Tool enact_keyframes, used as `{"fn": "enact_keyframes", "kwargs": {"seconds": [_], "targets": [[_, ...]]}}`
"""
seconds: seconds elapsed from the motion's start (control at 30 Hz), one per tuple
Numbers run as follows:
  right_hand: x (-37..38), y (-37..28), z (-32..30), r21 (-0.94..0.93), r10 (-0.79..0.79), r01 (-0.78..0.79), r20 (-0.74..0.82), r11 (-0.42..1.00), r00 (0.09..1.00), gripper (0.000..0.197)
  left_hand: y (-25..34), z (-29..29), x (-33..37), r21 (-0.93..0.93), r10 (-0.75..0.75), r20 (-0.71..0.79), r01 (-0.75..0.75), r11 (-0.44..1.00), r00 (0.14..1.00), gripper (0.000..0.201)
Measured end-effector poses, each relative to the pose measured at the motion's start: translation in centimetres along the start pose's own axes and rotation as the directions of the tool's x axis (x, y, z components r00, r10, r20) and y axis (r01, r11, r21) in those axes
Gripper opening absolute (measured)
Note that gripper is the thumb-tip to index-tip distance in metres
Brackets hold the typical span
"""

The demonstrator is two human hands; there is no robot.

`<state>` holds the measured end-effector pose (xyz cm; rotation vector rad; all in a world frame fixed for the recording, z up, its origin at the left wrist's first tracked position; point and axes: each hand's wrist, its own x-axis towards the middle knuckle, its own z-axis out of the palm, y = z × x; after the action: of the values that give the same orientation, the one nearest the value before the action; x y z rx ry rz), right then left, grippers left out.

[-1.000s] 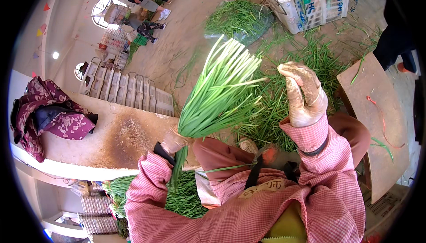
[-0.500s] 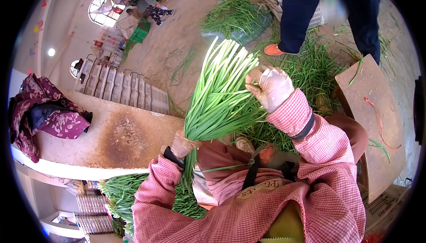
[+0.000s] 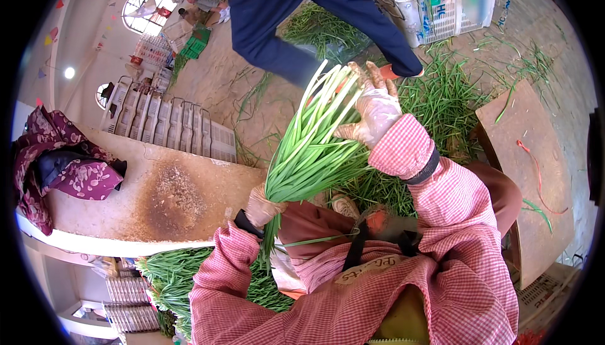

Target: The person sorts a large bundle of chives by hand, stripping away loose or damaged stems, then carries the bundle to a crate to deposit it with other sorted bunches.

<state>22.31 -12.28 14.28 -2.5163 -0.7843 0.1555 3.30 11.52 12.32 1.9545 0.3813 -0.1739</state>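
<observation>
My left hand point(image 3: 261, 206), in a thin glove, grips the lower end of a bunch of long green chives point(image 3: 310, 149) that fans upward. My right hand point(image 3: 373, 109), also gloved, rests on the upper right side of the bunch, fingers spread over the stalks. Both arms wear pink checked sleeves. A stack of bundled chives point(image 3: 170, 276) lies below my left elbow.
A stained wooden table point(image 3: 157, 197) stands at left with a dark red flowered cloth point(image 3: 60, 168) on it. A person in dark blue trousers point(image 3: 296, 11) walks past ahead. Loose chives point(image 3: 447, 93) litter the floor; a white crate point(image 3: 435, 5) and a brown board point(image 3: 529, 175) stand at right.
My right hand came down from the air onto the bunch's upper right side. A person in dark trousers walked in from the right and crossed leftward.
</observation>
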Motion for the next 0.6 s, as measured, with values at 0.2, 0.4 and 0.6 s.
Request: {"fn": "enact_keyframes", "kwargs": {"seconds": [0.2, 0.4, 0.6], "targets": [[1.8, 3.2, 5.0, 0.728, -0.096, 0.056, 0.014, 0.683, 0.995, 0.024, -0.9, -1.1, 0.0, -0.002, -0.165, 0.179, 0.168, 0.986, 0.970, 0.024], [1.3, 3.2, 5.9, 0.637, -0.038, -0.002, 0.049, 0.771, 0.998, 0.042, -2.5, -1.5, 0.1, -0.061, -0.261, 0.276, 0.288, 0.956, 0.925, 0.029], [2.7, 4.5, 9.6, 0.824, -0.148, -0.016, 0.121, 0.567, 0.981, 0.067, -2.3, -0.4, 0.1, -0.069, -0.218, 0.286, 0.247, 0.967, 0.933, 0.036]]}}
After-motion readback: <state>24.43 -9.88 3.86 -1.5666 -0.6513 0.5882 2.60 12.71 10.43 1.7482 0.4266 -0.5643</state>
